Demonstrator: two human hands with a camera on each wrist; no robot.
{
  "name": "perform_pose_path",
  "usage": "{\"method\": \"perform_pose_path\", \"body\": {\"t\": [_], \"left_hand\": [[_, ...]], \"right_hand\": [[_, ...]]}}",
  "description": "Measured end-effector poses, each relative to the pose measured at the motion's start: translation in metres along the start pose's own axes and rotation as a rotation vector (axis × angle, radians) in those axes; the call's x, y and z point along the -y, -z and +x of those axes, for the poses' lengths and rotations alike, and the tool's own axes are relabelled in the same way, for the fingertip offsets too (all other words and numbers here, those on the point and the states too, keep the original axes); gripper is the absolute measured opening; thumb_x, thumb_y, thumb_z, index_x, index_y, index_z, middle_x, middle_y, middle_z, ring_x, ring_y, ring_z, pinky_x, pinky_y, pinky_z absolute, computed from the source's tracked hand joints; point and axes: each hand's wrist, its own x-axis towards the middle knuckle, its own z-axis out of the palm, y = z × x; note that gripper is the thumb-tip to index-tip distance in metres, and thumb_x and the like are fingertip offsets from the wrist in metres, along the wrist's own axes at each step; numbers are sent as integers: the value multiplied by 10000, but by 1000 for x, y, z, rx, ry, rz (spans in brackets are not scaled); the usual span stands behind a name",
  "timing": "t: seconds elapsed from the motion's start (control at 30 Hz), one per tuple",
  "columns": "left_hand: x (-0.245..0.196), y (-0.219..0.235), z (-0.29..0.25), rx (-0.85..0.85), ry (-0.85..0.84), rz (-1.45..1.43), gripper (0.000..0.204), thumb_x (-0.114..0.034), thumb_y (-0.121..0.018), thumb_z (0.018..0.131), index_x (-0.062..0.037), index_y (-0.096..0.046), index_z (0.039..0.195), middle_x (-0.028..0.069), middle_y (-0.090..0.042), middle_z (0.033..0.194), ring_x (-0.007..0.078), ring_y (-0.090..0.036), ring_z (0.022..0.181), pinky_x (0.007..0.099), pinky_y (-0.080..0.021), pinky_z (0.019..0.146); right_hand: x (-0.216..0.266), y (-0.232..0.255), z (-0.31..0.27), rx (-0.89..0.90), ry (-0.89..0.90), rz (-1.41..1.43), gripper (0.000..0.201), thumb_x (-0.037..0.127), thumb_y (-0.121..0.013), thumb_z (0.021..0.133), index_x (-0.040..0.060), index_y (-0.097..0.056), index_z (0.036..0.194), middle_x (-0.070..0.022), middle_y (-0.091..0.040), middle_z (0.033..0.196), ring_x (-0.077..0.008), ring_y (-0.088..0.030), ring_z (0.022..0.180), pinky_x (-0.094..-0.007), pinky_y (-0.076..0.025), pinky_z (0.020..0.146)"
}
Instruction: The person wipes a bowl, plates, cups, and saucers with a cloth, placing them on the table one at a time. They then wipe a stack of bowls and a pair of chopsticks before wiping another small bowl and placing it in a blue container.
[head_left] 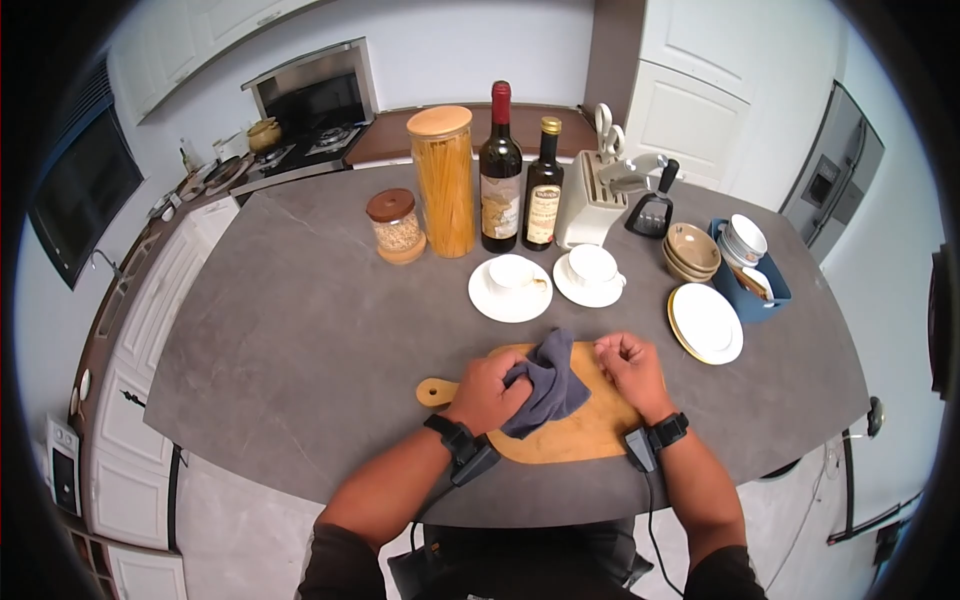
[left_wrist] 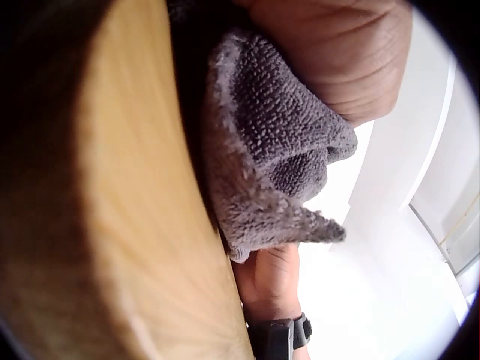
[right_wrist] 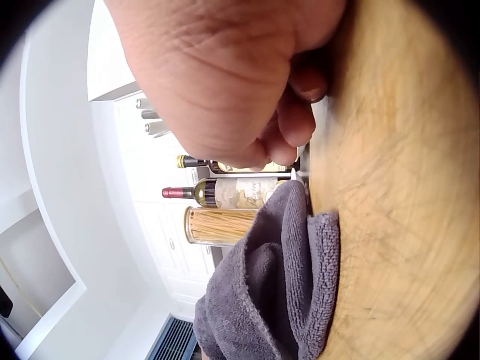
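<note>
A dark grey cloth (head_left: 548,388) lies bunched over the wooden cutting board (head_left: 570,440) on the grey countertop. My left hand (head_left: 490,388) grips the cloth's left side, its knuckles up. In the left wrist view, folds of the towelling (left_wrist: 281,127) bulge out below that hand. My right hand (head_left: 635,372) is at the board's far right corner with its fingers curled. The right wrist view has those curled fingers (right_wrist: 289,124) close over the wood, apart from the cloth, and nothing shows between them.
Beyond the board stand two white cups (head_left: 512,275) on saucers, with a pasta jar (head_left: 443,190), a lidded oat jar (head_left: 396,228), a wine bottle (head_left: 500,180), an oil bottle (head_left: 543,190) and a knife block (head_left: 587,205) behind. Plates (head_left: 708,325), brown bowls (head_left: 692,250) and a blue bin (head_left: 755,300) are right.
</note>
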Motion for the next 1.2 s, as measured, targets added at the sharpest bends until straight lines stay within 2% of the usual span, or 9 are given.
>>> {"method": "perform_pose_path", "body": {"t": [0.27,0.4,0.47,0.6,0.63,0.67,0.9,0.97,1.2], "left_hand": [[1,2,1,25,-12,22,160,-107,-661,945,11,-687,1049,188,-739,899,296,-733,792,374,-562,745],[0,0,0,27,61,-8,186,-141,-674,939,10,-683,1048,224,-726,912,410,-720,844,422,-560,758],[3,-2,0,-13,54,67,158,-89,-646,943,5,-698,1060,170,-742,884,248,-727,797,376,-565,754],[-2,-4,0,-25,56,50,139,-73,-631,938,6,-695,1033,140,-719,841,197,-689,765,347,-549,734],[1,-3,1,-7,66,53,175,-92,-643,931,19,-694,1056,208,-733,866,341,-746,804,395,-568,749],[3,-3,0,7,61,52,175,-92,-643,931,19,-694,1056,208,-733,866,341,-746,804,395,-568,749],[7,-7,0,-31,60,37,138,-62,-629,933,26,-692,1018,148,-707,824,187,-672,745,349,-546,725],[3,-6,0,-23,62,10,124,-50,-626,934,29,-688,1006,134,-704,818,162,-659,753,341,-543,726],[-1,-4,2,-1,51,32,120,-54,-634,930,26,-690,1000,153,-720,828,197,-696,756,354,-555,725]], "right_hand": [[2,0,-1,11,9,5,115,114,-717,1032,2,-741,1048,41,-670,789,-23,-558,670,-220,-459,605],[5,1,-3,24,25,1,105,108,-724,1027,4,-741,1035,49,-667,793,-17,-550,677,-219,-455,612],[7,1,-2,13,21,-25,107,110,-725,1027,4,-743,1033,52,-668,795,-16,-545,682,-217,-453,615],[4,2,-4,25,44,-37,117,117,-727,1024,2,-745,1033,57,-676,816,-18,-532,695,-217,-450,620],[7,3,-5,37,46,-62,127,128,-728,1025,2,-749,1038,53,-686,831,-21,-533,709,-222,-457,628],[6,3,-5,23,44,-59,127,128,-728,1025,2,-749,1038,53,-686,831,-21,-533,709,-222,-457,628],[6,9,-5,46,87,-92,146,154,-727,1033,11,-747,1049,45,-688,844,-27,-547,721,-237,-472,644],[3,10,-6,69,-8,136,150,159,-722,1038,13,-734,1068,43,-681,849,-37,-555,728,-252,-476,644],[93,70,-158,-6,121,-289,143,148,-769,1008,10,-732,1013,-30,-719,852,-64,-618,741,-277,-506,643]]}}
